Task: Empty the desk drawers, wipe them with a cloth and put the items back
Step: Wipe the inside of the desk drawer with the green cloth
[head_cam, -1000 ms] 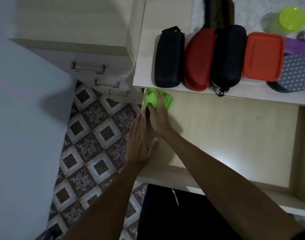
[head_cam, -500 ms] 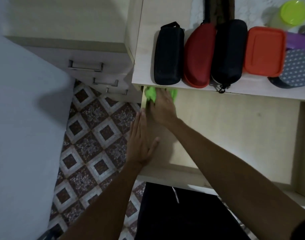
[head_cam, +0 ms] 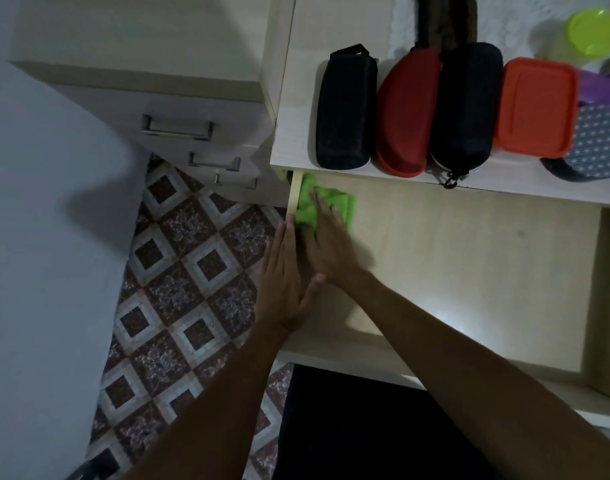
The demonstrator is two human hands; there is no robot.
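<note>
Matt wood drawer (head_cam: 469, 271), soft green cloth (head_cam: 326, 202)

Green cloth (head_cam: 326, 205), red case (head_cam: 405, 116), orange lid (head_cam: 535, 107), brown-white diamond-pattern floor (head_cam: 189, 271).

patterned floor tiles (head_cam: 192, 271), side drawer cabinet (head_cam: 151, 84)

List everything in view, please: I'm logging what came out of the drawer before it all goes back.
cloth: 1, green, drawer's far-left corner
drawer: 1, pale wood, pulled open
zip cases: 2, black, desk top
red case: 1, between the black ones
lidded box: 1, orange, desk top
round lid: 1, yellow-green, far right
dotted pouch: 1, grey, right edge
side cabinet: 1, pale, three handles
left hand: flat on drawer's left wall
right hand: pressing cloth
</note>
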